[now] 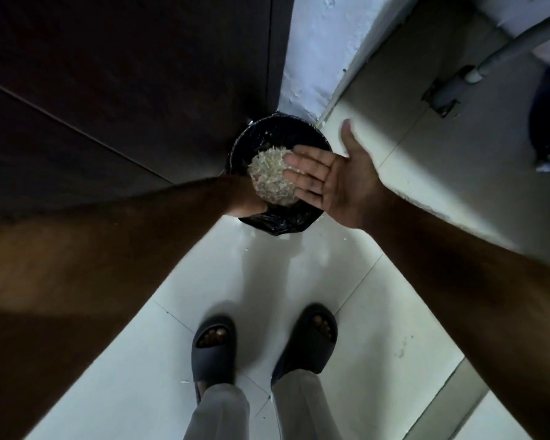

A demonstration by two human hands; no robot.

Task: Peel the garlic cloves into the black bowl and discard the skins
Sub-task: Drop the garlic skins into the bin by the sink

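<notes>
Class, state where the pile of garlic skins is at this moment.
In the head view, the garlic skins sit centre frame between the left hand and the open right hand, directly over the black-lined bin.

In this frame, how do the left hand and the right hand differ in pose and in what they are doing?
The left hand is mostly hidden under the pile of garlic skins, carrying it; the right hand is in full view. The right hand lies open, palm up, fingers flat against the pile's side; the left hand's grip cannot be seen. Both are above the black-lined bin.
</notes>
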